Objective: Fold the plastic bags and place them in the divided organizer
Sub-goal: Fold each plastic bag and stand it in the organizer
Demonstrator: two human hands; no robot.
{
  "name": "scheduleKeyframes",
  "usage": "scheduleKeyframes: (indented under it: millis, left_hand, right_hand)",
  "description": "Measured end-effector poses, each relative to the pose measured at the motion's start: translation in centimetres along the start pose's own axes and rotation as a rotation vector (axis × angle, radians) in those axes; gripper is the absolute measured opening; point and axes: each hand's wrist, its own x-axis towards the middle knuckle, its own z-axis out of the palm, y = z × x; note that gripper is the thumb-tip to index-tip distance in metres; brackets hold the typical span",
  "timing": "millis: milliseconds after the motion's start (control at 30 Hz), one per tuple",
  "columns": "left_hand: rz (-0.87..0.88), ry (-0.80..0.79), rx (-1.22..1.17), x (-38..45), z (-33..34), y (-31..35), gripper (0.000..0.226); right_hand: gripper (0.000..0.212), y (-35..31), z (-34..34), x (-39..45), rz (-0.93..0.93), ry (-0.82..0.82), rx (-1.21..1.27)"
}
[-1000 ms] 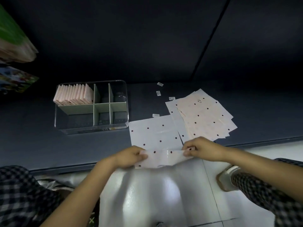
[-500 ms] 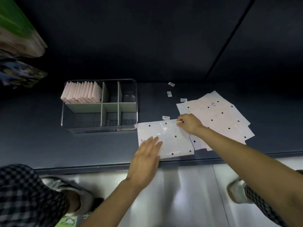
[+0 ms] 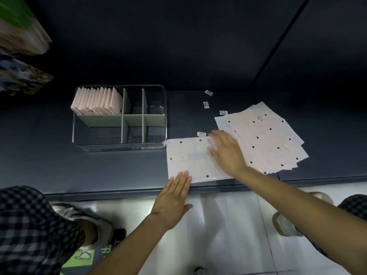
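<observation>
Plastic bag (image 3: 190, 157): now folded flat on counter (image 3: 119, 171).
Right hand (image 3: 226, 151): released pinch, palm smoothing.
Left hand (image 3: 172, 197): flat, fingers steadying near edge.

Checked trousers (image 3: 29, 225), pale shoes (image 3: 95, 225)

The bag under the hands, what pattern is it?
Pale pink bag with dark red dots, in the head view.

Plastic bag (image 3: 190, 157) flat on the dark desk (image 3: 59, 165), under both flat hands: left hand (image 3: 174, 197) at its 7 o'clock corner, right hand (image 3: 226, 151) at its 3 o'clock edge. Organizer (image 3: 119, 118) lies at 10 o'clock, loose bags (image 3: 266, 139) at 2 o'clock.
</observation>
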Motion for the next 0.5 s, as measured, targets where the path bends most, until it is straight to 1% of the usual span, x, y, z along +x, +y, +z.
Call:
scheduleKeyframes:
  millis: [67,100,167,200,267,367,500]
  left_hand:
    - [-0.013,-0.006,0.01,0.1,0.0,0.2,0.079]
    - [-0.017,-0.011,0.013,0.1,-0.1,0.3,0.079]
    - [-0.02,-0.019,0.007,0.1,-0.1,0.3,0.079]
    - [-0.017,-0.019,0.004,0.1,-0.2,0.3,0.079]
    - [-0.008,-0.017,0.002,0.0,-0.3,0.2,0.079]
    - [0.0,-0.017,-0.015,-0.4,-0.4,-0.4,0.078]
    - [0.021,-0.013,-0.03,-0.8,-0.4,-1.2,0.076]
  right_hand:
    - [0.055,-1.2,1.2,-3.9,-0.239,-0.062,-0.062]
    - [0.059,-1.7,2.0,-5.8,-0.327,-0.111,-0.095]
    - [0.066,-2.1,3.3,-8.6,-0.384,-0.255,-0.178]
    - [0.069,-1.8,3.9,-9.5,-0.368,-0.312,-0.219]
    - [0.072,-0.4,4.1,-10.5,-0.285,-0.374,-0.243]
    - [0.072,2.6,3.1,-11.8,-0.186,-0.382,-0.311]
    - [0.072,5.3,1.3,-13.5,-0.121,-0.413,-0.355]
